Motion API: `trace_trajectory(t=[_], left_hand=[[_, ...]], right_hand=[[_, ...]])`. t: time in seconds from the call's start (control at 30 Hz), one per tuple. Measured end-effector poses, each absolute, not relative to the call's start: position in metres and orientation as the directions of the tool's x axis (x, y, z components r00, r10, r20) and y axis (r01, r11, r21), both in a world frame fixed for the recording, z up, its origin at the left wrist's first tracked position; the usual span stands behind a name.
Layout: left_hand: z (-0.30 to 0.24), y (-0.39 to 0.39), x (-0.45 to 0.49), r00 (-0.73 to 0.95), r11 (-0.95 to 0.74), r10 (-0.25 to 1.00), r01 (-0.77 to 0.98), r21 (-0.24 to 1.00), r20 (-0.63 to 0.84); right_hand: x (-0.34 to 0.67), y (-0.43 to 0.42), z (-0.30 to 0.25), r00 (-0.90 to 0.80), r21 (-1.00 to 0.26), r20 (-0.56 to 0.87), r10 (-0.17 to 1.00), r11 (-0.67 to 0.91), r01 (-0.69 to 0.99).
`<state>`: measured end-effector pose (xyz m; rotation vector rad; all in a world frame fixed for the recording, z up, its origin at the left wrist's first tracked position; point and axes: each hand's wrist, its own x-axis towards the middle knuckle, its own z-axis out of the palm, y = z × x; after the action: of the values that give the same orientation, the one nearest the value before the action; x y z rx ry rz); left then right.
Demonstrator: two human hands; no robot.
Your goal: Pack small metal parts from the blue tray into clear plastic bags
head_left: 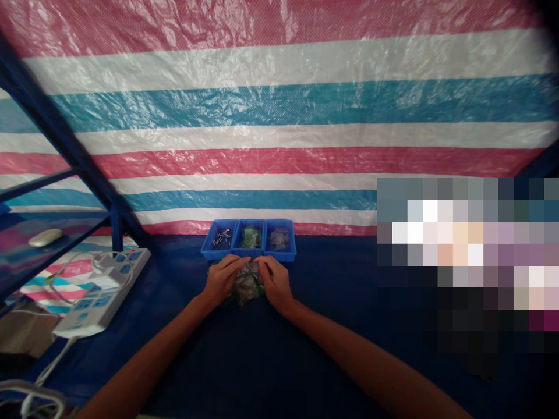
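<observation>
Both my arms reach forward over a dark blue table (332, 326). My left hand (224, 279) and my right hand (275, 282) meet around a small clear plastic bag (248, 284) with greenish parts inside. Fingers of both hands are curled and pinching the bag's top edge. Just beyond the hands stand three blue bins side by side: the left bin (220, 237) holds small metal pieces, the middle bin (250, 236) green pieces, and the right bin (279, 238) clear packets.
A white power strip (102, 291) with plugged cables lies at the table's left edge. A blue metal rack (65, 174) with a pale oval object (45, 237) stands left. A striped tarp (279, 116) hangs behind. A blurred area covers the right.
</observation>
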<state>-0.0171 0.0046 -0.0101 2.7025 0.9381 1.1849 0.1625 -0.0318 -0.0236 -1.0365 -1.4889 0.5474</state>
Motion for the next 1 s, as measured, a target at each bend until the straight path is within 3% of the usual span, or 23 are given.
trace_trajectory(t=[0.73,1.0], left_hand=[[-0.0061,0.0017,-0.0130,0.389,-0.690,0.670,0.639,0.338,0.632],[-0.0091,0.0005,-0.0112,0.384,-0.703,0.652,0.630,0.331,0.654]], right_hand=[[0.1634,-0.0323,-0.0255,0.082,-0.820,0.542,0.837,0.505,0.269],[0.1633,-0.0319,-0.0251,0.078,-0.811,0.553,0.829,0.515,0.277]])
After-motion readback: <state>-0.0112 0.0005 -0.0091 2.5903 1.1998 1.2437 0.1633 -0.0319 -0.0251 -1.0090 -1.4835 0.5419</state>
